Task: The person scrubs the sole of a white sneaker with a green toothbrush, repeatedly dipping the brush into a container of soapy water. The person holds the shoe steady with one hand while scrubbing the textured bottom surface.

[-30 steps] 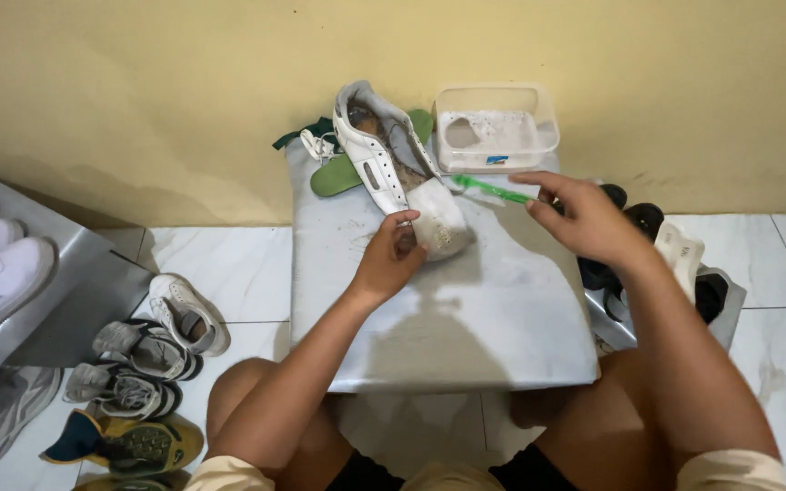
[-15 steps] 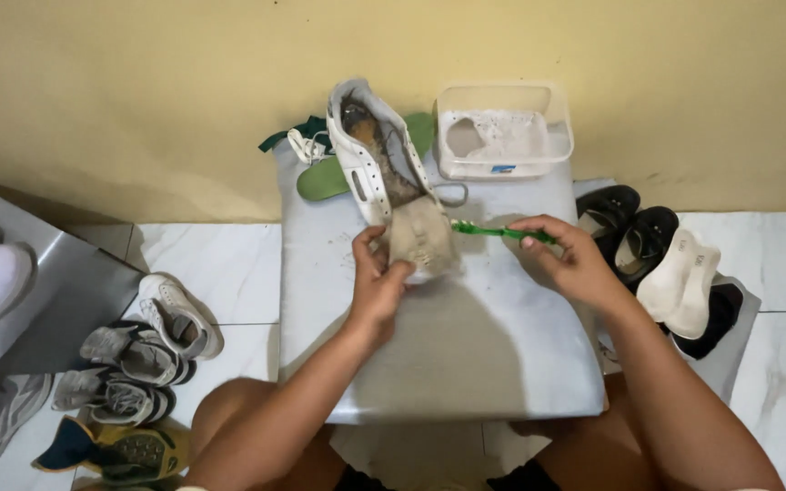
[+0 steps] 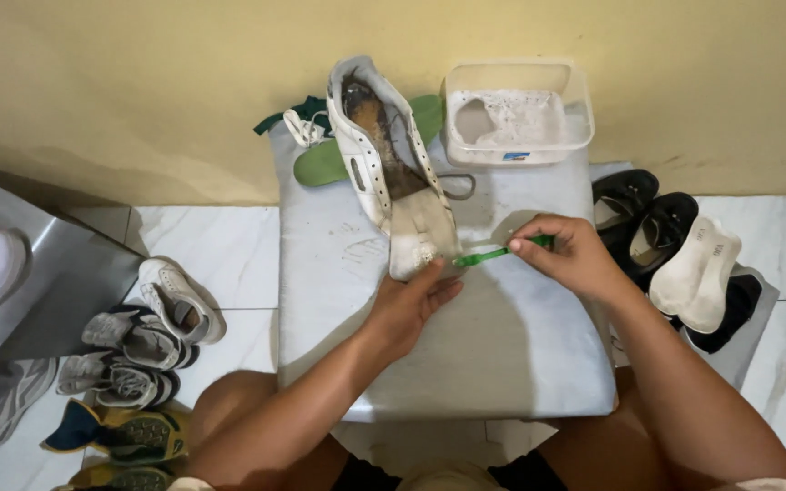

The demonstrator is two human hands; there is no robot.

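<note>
**Brush meets the toe of a dirty white shoe**

Here we are over a low grey table (image 3: 502, 364), and the white shoe (image 3: 393, 173) lies along it, heel up at twelve o'clock near the wall, toe pointing down toward six. The left hand (image 3: 411, 305) is cupped under that toe from the six o'clock side, fingers closed on it, pinning it to the tabletop. The right hand (image 3: 575, 259) comes in from three o'clock, fingers pinched narrow around a green toothbrush (image 3: 498, 255) whose head sits right at the toe's edge.

To my eye the step is scrubbing the toe, and doing it well looks like this: keep the left hand firm so the shoe cannot skate on the smooth top, and work short strokes from three toward nine, bristles flat to the surface. I'd judge a choked-up grip gives better pressure than holding the tail of the handle.

At one o'clock from the shoe stands a clear tub of cloudy water (image 3: 516, 114), close enough for a dip. A green insole (image 3: 329, 164) peeks out at eleven. Dark sandals and pale insoles (image 3: 684, 255) lie on the floor at three, and sneakers (image 3: 152, 336) are bunched at nine, well apart.
</note>
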